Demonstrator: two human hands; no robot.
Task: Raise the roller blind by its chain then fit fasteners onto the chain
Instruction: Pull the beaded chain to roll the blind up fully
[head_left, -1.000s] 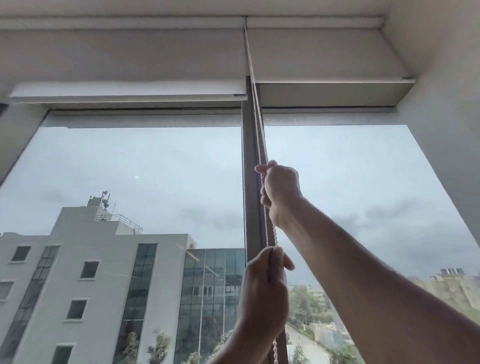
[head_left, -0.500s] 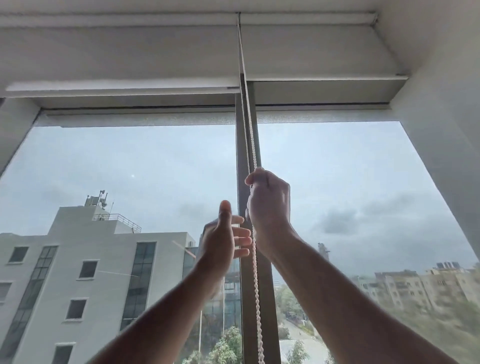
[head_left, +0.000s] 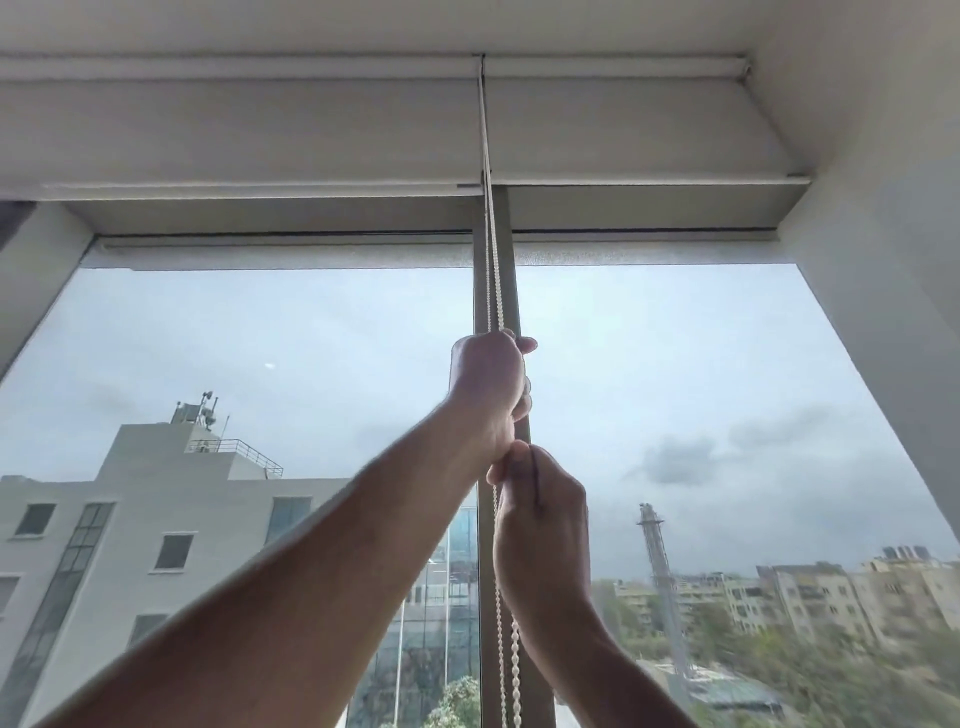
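Both hands clenched on the blind chain, one above the other.

The left hand (head_left: 488, 384) is the upper one, its grip closed in a fist round the beaded chain (head_left: 492, 270) in front of the grey mullion (head_left: 491, 597); its thumb tip pokes out to the right. The right hand (head_left: 540, 525) sits just below, touching the left at the heel, its grip likewise shut on the chain, fingers curled away from view. Above the fists the chain's two strands run up taut to the top of the blind (head_left: 234, 130), which is rolled high, its bottom bar near the window head. Below the right hand the strands hang down against the mullion and out of the frame.
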